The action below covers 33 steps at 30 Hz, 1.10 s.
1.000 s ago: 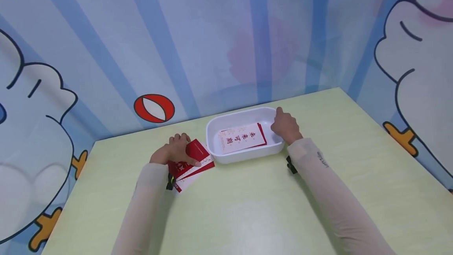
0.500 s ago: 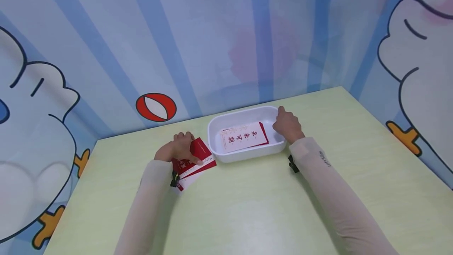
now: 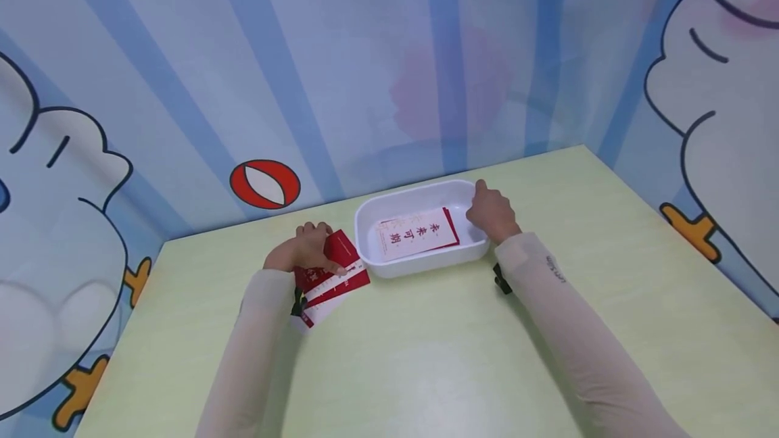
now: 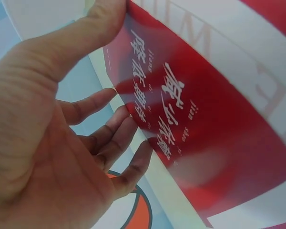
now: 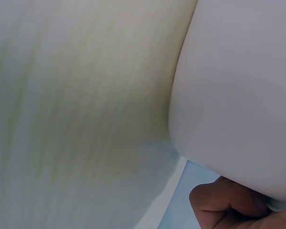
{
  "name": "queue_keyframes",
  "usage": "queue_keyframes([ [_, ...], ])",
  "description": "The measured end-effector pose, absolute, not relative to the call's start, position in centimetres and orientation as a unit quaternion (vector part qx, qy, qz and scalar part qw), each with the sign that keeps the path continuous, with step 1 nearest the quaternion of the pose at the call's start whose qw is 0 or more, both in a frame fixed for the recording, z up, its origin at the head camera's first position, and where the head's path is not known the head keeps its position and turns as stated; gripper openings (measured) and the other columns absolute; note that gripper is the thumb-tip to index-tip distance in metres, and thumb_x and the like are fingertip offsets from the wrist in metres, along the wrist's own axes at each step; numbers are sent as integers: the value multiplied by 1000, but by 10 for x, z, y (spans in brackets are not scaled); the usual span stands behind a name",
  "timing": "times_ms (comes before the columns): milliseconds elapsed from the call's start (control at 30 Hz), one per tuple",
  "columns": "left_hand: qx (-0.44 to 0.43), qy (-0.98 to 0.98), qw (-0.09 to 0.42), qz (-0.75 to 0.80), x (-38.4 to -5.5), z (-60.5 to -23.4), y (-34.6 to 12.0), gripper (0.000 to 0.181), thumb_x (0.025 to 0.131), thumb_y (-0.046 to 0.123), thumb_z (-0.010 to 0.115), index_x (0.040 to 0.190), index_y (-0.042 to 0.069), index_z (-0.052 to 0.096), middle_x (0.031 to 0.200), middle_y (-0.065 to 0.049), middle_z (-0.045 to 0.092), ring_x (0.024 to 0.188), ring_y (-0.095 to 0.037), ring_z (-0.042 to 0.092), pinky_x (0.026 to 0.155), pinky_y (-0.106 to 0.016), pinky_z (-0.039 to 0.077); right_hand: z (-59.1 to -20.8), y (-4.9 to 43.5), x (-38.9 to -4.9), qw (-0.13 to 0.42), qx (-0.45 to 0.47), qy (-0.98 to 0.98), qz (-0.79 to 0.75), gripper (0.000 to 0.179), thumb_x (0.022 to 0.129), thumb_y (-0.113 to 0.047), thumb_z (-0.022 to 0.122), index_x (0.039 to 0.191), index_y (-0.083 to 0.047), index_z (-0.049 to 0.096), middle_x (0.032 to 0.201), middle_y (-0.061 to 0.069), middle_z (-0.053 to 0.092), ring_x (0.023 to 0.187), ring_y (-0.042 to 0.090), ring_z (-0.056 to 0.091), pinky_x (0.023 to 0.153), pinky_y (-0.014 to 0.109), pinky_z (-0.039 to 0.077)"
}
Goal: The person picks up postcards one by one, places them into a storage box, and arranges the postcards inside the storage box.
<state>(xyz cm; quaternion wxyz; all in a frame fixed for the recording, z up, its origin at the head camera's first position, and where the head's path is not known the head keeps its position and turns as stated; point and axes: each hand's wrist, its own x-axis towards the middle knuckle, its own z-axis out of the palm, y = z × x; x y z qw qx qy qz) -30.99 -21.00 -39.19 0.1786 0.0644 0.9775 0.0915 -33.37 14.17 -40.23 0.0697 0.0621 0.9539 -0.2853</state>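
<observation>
My left hand [image 3: 307, 249] is over a fanned pile of cards on the table, left of the white tray. On top of the pile is a red card [image 4: 181, 114] with white Chinese lettering; in the left wrist view my curled fingertips touch one edge and my thumb lies at another. Under it spread a white card with pale lettering [image 4: 271, 95] and other red and white cards. My right hand [image 3: 491, 213] grips the right end of the white tray [image 3: 420, 266], fingers curled at its rim. Inside the tray lies a white card with red characters [image 3: 416, 234], a red edge showing beneath.
The pale yellow-green table [image 3: 414, 357] meets a striped blue wall backdrop [image 3: 365, 86] just behind the tray. Cartoon figures and a red ball [image 3: 265, 184] are printed on the backdrop. A dark strap piece [image 3: 502, 280] is at the right wrist.
My left thumb has shifted slightly back across the fanned cards, uncovering more of the lower ones. My right hand stays on the tray, and the tray stays in place.
</observation>
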Motion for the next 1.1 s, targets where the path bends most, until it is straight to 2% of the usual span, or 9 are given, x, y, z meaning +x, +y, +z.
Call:
queue_keyframes([
  [400,69,983,142,94,-313,-393,-212,101,66,33,92,144,8,32,134,-18,46,128,-35,44,88,-48,59,-402,138,-333,74,63,953,-287,62,98,-12,50,153,-2,24,137,25,54,109,36,61,93,49,55],
  [633,62,977,140,149,-315,-393,-217,104,69,31,91,148,8,26,138,-19,37,131,-36,43,89,-49,58,-402,137,-331,71,61,953,-288,61,98,-12,50,153,-2,25,135,25,56,109,36,63,92,48,56],
  [1100,43,983,119,133,-320,-382,-224,102,72,33,88,147,4,25,140,-20,37,132,-37,42,88,-49,59,-401,141,-331,67,62,954,-286,60,98,-12,49,152,-1,25,136,26,55,111,38,62,93,50,55],
])
